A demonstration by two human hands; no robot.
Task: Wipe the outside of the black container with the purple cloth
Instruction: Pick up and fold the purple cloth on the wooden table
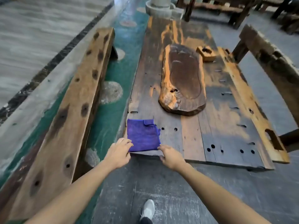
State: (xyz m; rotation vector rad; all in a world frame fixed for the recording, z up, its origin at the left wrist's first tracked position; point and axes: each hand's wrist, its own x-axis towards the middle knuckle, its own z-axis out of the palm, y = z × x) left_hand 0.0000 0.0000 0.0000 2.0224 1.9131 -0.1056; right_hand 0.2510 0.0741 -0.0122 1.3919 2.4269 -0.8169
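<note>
No writing or label could be read anywhere. A low desk [226,135] of dark, weathered planks with bored holes stood on grey floor tiles [161,183], a long wooden bench [72,110] to its left and a green strip of floor [110,110] between them. On the desk lay a carved wooden tray [182,81], hollow and empty, and beyond it a small wooden block [206,53] with a dark recess. The purple cloth [142,135] lay flat at the desk's near left corner. The left hand [119,152] and right hand [171,156] each pinched a near corner of the cloth, fingers closed on its edge. A white shoe [148,209] showed below.
</note>
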